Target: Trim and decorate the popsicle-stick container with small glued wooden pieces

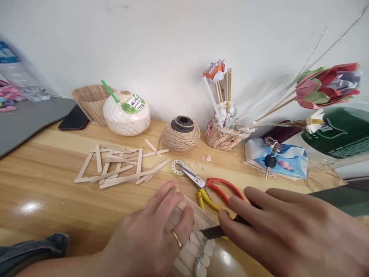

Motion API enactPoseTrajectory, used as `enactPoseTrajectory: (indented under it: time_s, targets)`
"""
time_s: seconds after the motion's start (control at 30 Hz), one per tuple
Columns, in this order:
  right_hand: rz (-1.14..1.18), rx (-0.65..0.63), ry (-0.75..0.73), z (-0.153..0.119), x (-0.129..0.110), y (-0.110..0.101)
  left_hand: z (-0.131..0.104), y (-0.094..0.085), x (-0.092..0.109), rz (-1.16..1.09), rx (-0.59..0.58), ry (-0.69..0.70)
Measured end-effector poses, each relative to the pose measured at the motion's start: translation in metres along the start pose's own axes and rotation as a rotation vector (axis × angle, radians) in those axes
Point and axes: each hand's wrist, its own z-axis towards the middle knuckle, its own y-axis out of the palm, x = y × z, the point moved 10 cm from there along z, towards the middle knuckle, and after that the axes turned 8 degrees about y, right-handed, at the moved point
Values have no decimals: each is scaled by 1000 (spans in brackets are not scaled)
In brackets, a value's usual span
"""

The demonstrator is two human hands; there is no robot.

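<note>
My left hand [152,234], with a gold ring on one finger, is closed over a panel of flat wooden craft sticks [184,254] and presses it to the table. A shiny tinsel cord [201,252] runs along the panel's rounded stick ends. My right hand [291,227] grips a dark, flat-bladed tool [213,232]. Its tip meets the panel beside the cord; the handle is mostly hidden, so I cannot tell its exact kind. Just beyond the hands lie scissors [198,179] with red handles and a yellow-handled tool [209,198], partly covered.
Loose craft sticks [121,165] lie at left, near a twine spool [181,134] and a white coconut [127,115] with a green straw. A decorated stick holder [225,134] with paper flowers, a tissue pack [276,157] with keys, and a white wall [173,50] stand behind.
</note>
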Motion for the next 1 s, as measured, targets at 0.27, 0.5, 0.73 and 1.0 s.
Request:
enactPoseTrajectory:
  time_s: [0.27, 0.5, 0.73, 1.0]
  targets:
    - [194, -240, -54, 9, 8, 31, -3, 2, 2, -36, 65, 19]
    - [386, -439, 43, 9, 11, 47, -2, 2, 1, -35, 55, 1]
    - [454, -540, 123, 8, 14, 53, 0, 1, 0, -21, 45, -14]
    - [460, -527, 126, 10, 15, 50, 0, -1, 0, -46, 52, -10]
